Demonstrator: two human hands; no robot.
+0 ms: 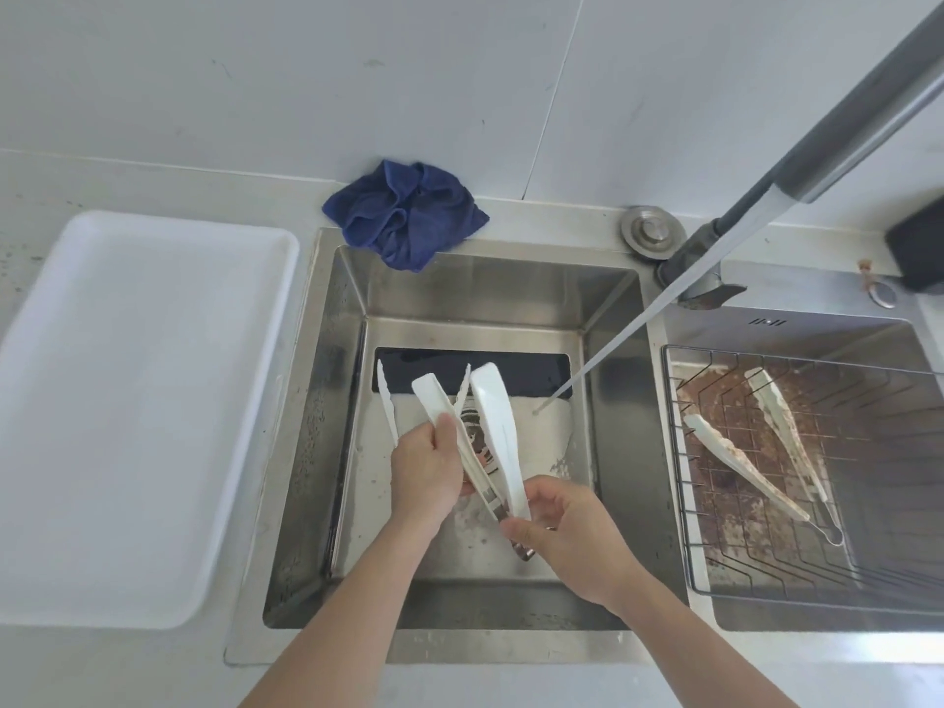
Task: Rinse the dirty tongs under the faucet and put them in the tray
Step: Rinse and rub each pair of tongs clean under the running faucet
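A pair of white tongs is held over the left sink basin, arms spread and pointing away from me. My left hand grips one arm near its middle. My right hand pinches the hinge end. Another white pair of tongs lies in the basin behind my left hand. Water runs from the grey faucet and lands just right of the held tongs. A dirty pair of tongs lies in the wire basket on the right. The white tray sits left of the sink.
A crumpled blue cloth hangs over the sink's back rim. A round metal cap sits beside the faucet base. A dark object stands at the far right. The tiled wall rises behind.
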